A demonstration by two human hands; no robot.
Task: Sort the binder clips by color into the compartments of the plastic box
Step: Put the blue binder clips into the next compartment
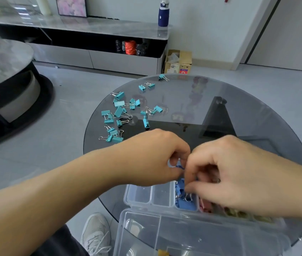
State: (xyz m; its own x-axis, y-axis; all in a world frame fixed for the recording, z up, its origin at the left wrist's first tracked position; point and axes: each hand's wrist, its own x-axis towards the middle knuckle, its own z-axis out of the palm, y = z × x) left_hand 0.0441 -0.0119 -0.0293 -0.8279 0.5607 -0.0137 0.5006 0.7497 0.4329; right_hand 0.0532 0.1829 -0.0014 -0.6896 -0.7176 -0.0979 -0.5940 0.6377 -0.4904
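Several teal binder clips lie scattered on the far left of a round glass table. A clear plastic box sits at the near edge, its lid folded open toward me. One compartment holds blue clips; to its right, red clips and yellowish ones show beneath my wrist. My left hand and my right hand meet above the blue compartment, fingertips pinched together around a blue clip. Which hand grips it I cannot tell.
Two box compartments left of the blue one look bare. Beyond the table stand a low cabinet with a blue bottle, a cardboard box on the floor, and a round dark table at left. My shoe is under the table edge.
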